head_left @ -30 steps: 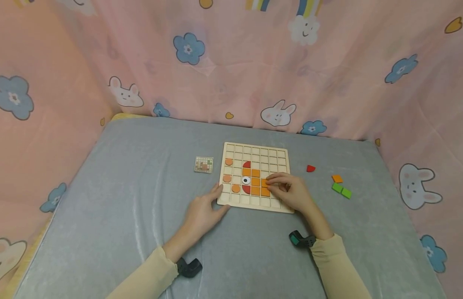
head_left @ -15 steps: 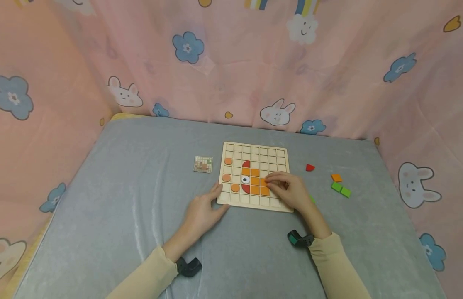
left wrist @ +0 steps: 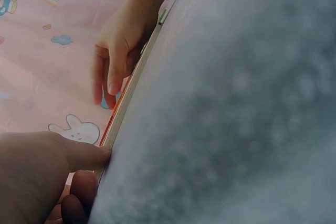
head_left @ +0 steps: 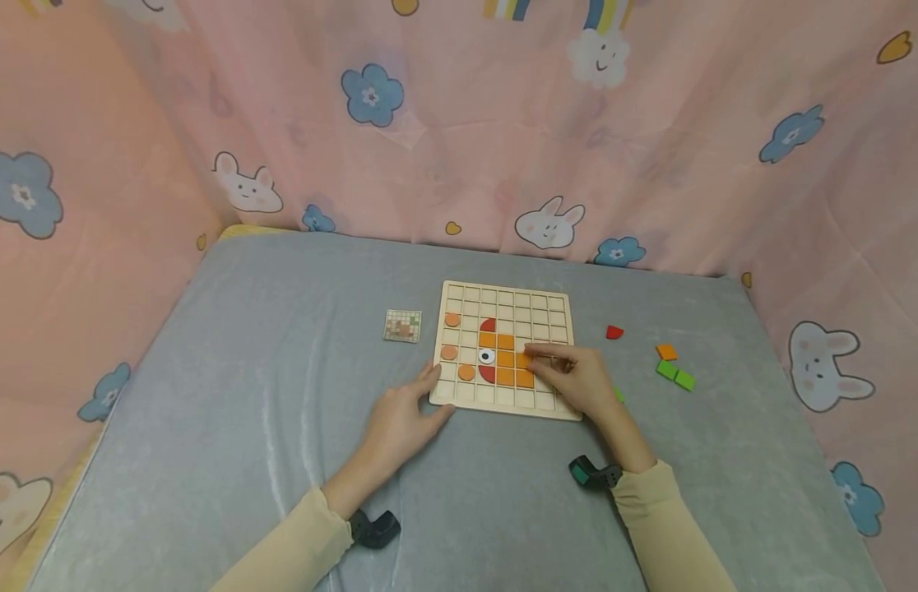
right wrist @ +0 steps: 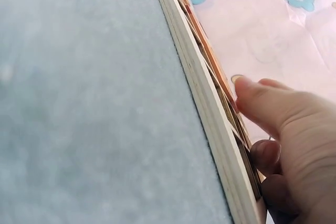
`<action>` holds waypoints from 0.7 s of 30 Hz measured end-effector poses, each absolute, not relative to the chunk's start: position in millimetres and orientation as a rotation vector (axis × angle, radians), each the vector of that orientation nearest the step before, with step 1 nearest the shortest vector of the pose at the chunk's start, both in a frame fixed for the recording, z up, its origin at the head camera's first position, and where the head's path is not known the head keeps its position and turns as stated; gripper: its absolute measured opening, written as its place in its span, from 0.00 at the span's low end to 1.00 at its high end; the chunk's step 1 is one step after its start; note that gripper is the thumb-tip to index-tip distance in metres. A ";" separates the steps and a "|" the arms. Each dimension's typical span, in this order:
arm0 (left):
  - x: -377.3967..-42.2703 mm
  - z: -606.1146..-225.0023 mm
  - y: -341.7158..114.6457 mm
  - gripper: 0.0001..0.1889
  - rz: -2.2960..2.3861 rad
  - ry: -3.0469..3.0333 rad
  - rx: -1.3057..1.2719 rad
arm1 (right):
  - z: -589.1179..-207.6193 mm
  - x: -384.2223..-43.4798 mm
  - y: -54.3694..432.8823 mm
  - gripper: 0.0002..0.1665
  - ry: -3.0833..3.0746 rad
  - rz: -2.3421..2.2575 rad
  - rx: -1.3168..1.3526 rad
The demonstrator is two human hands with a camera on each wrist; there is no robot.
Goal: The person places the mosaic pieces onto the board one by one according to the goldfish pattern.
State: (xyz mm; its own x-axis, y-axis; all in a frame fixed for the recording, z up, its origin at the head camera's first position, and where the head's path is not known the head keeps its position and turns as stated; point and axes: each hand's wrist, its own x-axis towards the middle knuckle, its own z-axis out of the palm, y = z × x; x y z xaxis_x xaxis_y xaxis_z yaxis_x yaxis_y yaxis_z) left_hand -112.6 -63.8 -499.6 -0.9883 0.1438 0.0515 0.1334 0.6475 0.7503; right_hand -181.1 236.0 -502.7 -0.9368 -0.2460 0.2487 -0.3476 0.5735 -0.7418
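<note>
The wooden grid board (head_left: 503,396) lies on the cloth, partly filled with flat pieces. My left hand (head_left: 401,421) holds its near left corner, thumb at the front edge and fingers along the left side. Over the board's right part, my right hand (head_left: 577,380) has its thumb and fingertips at an orange square tile (head_left: 523,362) in a cell. In the right wrist view the thumb (right wrist: 252,95) is right at the row of orange pieces. Other orange squares (head_left: 506,376), red quarter-round pieces (head_left: 489,375), a white eye disc (head_left: 487,356) and several orange discs (head_left: 449,352) sit in cells.
A small pattern card (head_left: 403,326) lies left of the board. To its right are a red quarter-round piece (head_left: 614,332), an orange square (head_left: 667,352) and green squares (head_left: 668,370). Another green piece (head_left: 618,395) shows partly behind the right wrist. A pink curtain (head_left: 459,123) stands behind the table.
The right hand's fingertips have spread slightly apart at the orange tile. The left hand and the board stay in place; the head view has shifted a little.
</note>
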 end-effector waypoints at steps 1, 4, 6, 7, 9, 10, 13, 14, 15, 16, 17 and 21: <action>-112.7 -499.2 -63.8 0.35 1.295 2.838 0.237 | -502.2 -181.1 236.1 0.17 -2.680 1.315 0.505; -113.0 -498.5 -63.7 0.35 1.300 2.832 0.232 | -499.8 -181.6 238.0 0.18 -2.669 1.344 0.514; -113.2 -498.3 -63.6 0.35 1.302 2.832 0.230 | -496.8 -182.5 241.1 0.18 -2.650 1.367 0.520; -113.2 -498.3 -63.5 0.35 1.305 2.832 0.229 | -494.3 -182.9 243.4 0.17 -2.643 1.373 0.513; -113.1 -498.4 -63.5 0.35 1.304 2.834 0.229 | -489.6 -185.0 251.3 0.16 -2.623 1.363 0.488; -113.2 -498.5 -63.5 0.35 1.304 2.836 0.230 | -486.7 -185.8 256.9 0.16 -2.621 1.341 0.464; -113.3 -498.6 -63.5 0.35 1.299 2.841 0.234 | -478.1 -187.7 281.0 0.16 -2.620 1.246 0.330; -113.3 -498.8 -63.5 0.35 1.296 2.842 0.235 | -476.0 -188.0 291.2 0.16 -2.615 1.209 0.278; -113.3 -498.7 -63.5 0.35 1.295 2.842 0.235 | -473.5 -187.3 301.7 0.16 -2.608 1.176 0.221; -113.3 -498.8 -63.6 0.35 1.294 2.841 0.236 | -472.3 -186.4 313.1 0.16 -2.601 1.155 0.162; -113.2 -498.7 -63.7 0.35 1.294 2.840 0.235 | -471.5 -185.3 324.5 0.15 -2.588 1.142 0.096; -112.8 -498.5 -64.1 0.35 1.299 2.834 0.232 | -476.9 -178.4 368.5 0.16 -2.541 1.112 -0.123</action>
State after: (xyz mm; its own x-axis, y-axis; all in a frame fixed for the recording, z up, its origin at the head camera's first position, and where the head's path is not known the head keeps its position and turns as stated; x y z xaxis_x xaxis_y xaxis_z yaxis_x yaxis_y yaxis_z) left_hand -112.8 -64.1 -498.5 -0.9889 0.1409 0.0480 0.1283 0.6436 0.7545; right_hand -178.4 368.5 -476.9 -0.9302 0.2217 0.2926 -0.0645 0.6859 -0.7248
